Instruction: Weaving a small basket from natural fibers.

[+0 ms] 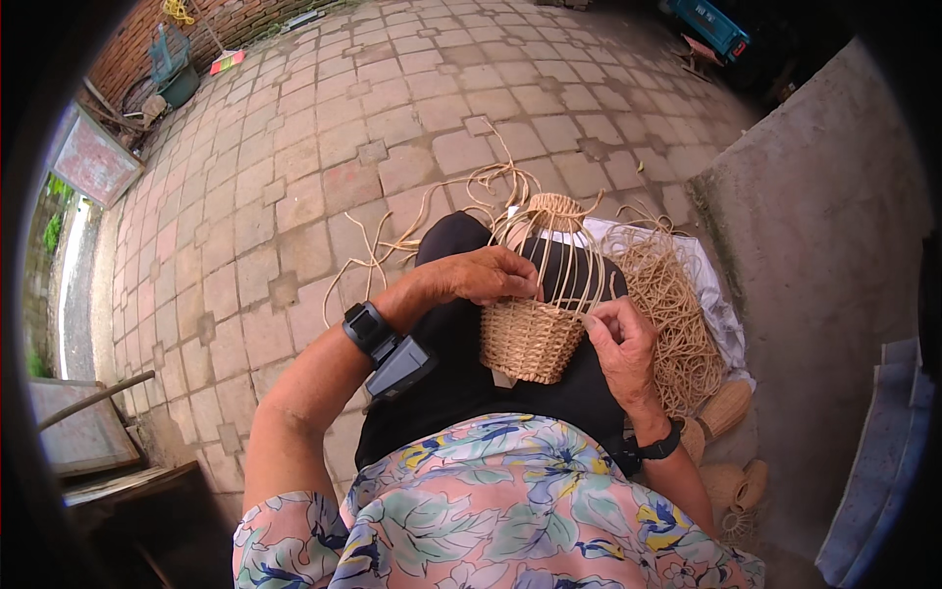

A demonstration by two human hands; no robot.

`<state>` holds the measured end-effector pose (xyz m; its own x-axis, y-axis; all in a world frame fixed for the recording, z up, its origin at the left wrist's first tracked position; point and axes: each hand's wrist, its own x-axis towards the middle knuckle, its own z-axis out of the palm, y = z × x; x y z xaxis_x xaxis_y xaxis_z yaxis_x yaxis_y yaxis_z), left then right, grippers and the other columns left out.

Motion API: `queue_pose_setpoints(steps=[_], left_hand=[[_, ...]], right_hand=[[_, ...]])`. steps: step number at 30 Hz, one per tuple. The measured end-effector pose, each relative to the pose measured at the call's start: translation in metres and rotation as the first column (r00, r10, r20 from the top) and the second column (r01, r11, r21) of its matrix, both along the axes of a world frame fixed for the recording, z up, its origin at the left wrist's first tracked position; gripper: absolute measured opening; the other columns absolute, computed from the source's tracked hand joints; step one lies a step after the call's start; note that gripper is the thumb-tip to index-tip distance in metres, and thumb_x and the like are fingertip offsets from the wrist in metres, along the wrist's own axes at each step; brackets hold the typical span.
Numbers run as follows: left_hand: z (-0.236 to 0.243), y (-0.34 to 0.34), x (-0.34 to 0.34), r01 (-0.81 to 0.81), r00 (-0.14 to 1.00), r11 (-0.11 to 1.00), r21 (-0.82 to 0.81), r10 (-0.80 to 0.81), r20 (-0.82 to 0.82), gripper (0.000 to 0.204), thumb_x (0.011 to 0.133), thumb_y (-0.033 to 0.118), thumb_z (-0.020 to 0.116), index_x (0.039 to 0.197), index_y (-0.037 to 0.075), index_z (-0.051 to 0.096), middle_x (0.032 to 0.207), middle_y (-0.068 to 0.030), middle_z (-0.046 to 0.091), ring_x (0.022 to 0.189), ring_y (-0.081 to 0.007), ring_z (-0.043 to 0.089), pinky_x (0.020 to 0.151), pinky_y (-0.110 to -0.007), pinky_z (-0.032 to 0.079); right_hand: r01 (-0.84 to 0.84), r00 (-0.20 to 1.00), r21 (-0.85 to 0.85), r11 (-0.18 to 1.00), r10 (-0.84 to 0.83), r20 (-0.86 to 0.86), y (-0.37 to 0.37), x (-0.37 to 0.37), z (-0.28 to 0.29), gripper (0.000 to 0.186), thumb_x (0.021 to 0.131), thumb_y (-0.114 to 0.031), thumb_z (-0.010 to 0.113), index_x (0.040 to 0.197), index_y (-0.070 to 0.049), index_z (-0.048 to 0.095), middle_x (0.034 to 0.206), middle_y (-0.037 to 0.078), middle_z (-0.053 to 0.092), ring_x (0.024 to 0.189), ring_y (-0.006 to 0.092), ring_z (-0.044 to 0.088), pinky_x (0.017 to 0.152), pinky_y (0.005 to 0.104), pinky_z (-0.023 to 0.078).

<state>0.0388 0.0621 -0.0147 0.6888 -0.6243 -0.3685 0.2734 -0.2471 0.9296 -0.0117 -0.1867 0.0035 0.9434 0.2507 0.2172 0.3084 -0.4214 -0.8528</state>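
On my lap lies a partly woven basket (528,346) of tan straw cord, its closely woven body toward me. Bare spokes (572,265) run from it to a small woven band (555,209) at the far end. My left hand (494,274) reaches in from the left, fingers closed in a pinch among the spokes just above the weave's edge; the fingertips partly hide what they hold. At the right of that edge, my right hand (625,342) pinches a strand of cord between thumb and forefinger.
A heap of loose cord (672,314) rests on white sheeting (721,294) by my right leg, with finished-looking woven pieces (726,407) nearer me. Loose cord ends (378,250) trail over the paving on the left. A concrete wall (814,216) stands at the right.
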Motion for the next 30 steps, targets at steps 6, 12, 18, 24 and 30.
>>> queue_pose_setpoints(steps=[6, 12, 18, 24, 30], left_hand=[[-0.013, -0.007, -0.005, -0.08, 0.973, 0.994, 0.08, 0.06, 0.221, 0.024, 0.088, 0.028, 0.063, 0.089, 0.004, 0.07, 0.072, -0.0029, 0.063, 0.072, -0.011, 0.056, 0.067, -0.03, 0.046], [-0.003, -0.007, -0.006, -0.126, 0.99, 0.991, 0.046, 0.123, 0.065, 0.024, 0.089, 0.027, 0.066, 0.081, 0.005, 0.07, 0.066, 0.0073, 0.056, 0.058, -0.0041, 0.045, 0.053, -0.023, 0.036], [-0.008, -0.002, -0.01, -0.118, 0.993, 0.993, -0.007, 0.118, 0.002, 0.02, 0.089, 0.026, 0.067, 0.082, 0.007, 0.067, 0.066, 0.0081, 0.055, 0.06, -0.0016, 0.046, 0.052, -0.019, 0.034], [-0.018, -0.005, -0.011, -0.09, 0.99, 0.996, 0.004, 0.089, 0.109, 0.011, 0.082, 0.011, 0.074, 0.086, 0.005, 0.065, 0.078, 0.0049, 0.061, 0.076, -0.0044, 0.055, 0.071, -0.023, 0.045], [-0.012, -0.009, -0.017, -0.162, 0.976, 0.986, 0.027, 0.156, 0.154, 0.017, 0.079, 0.017, 0.076, 0.084, 0.005, 0.066, 0.074, 0.0035, 0.06, 0.07, -0.0048, 0.054, 0.063, -0.024, 0.045]], right_hand=[[0.134, 0.93, 0.147, 0.98, -0.073, -0.361, -0.015, 0.003, -0.017, 0.03, 0.092, -0.029, 0.061, 0.076, -0.005, 0.056, 0.058, 0.0, 0.051, 0.043, 0.0056, 0.041, 0.041, 0.0195, 0.032], [0.278, 0.544, 0.344, 0.897, 0.148, -0.826, -0.021, 0.002, -0.032, 0.054, 0.089, -0.056, 0.055, 0.076, -0.004, 0.057, 0.055, 0.001, 0.054, 0.038, 0.0042, 0.043, 0.032, 0.018, 0.029], [0.359, 0.466, 0.39, 0.848, 0.199, -0.862, -0.014, -0.009, -0.043, 0.045, 0.086, -0.05, 0.065, 0.075, -0.007, 0.057, 0.053, 0.0, 0.053, 0.037, 0.0047, 0.043, 0.032, 0.0186, 0.028], [0.437, 0.488, 0.414, 0.799, 0.176, -0.855, -0.01, -0.007, -0.042, 0.041, 0.086, -0.045, 0.066, 0.076, -0.006, 0.057, 0.054, 0.0, 0.053, 0.037, 0.0057, 0.044, 0.033, 0.0192, 0.028], [0.475, 0.565, 0.496, 0.726, 0.18, -0.805, -0.006, -0.009, -0.043, 0.024, 0.088, -0.027, 0.064, 0.078, -0.008, 0.057, 0.058, 0.0, 0.054, 0.04, 0.0059, 0.045, 0.035, 0.0191, 0.03]])
